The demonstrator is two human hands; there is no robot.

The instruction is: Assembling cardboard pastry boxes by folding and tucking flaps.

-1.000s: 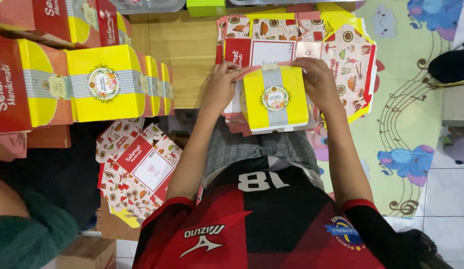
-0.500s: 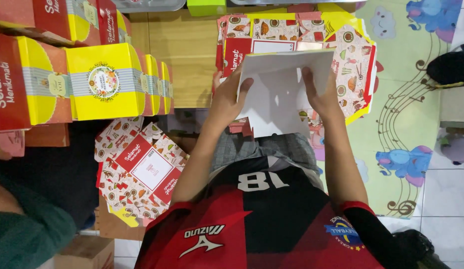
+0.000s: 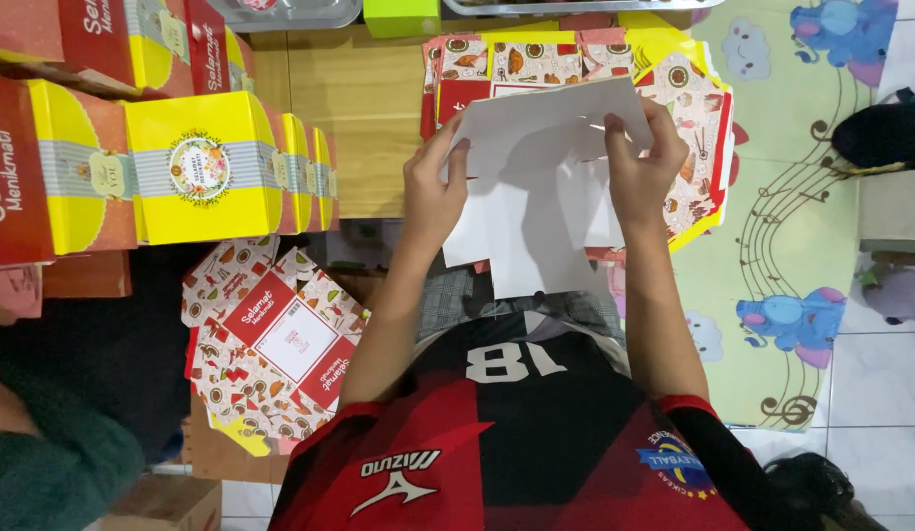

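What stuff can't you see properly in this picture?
- Head view: the printed side of the white box blank faces away; only its plain back shows.
- The stack of flat printed blanks on the table is largely covered by that blank and by the left hand and right hand.
- The folded yellow boxes run past the left edge.
- The grey tray is cut by the top edge.

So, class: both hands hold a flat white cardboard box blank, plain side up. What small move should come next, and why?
Probably fold the nearest side flap upward along its crease. The flat white cardboard box blank is still unfolded, gripped at its top edge by the left hand and right hand, while finished yellow-and-red boxes stand stacked beside it.
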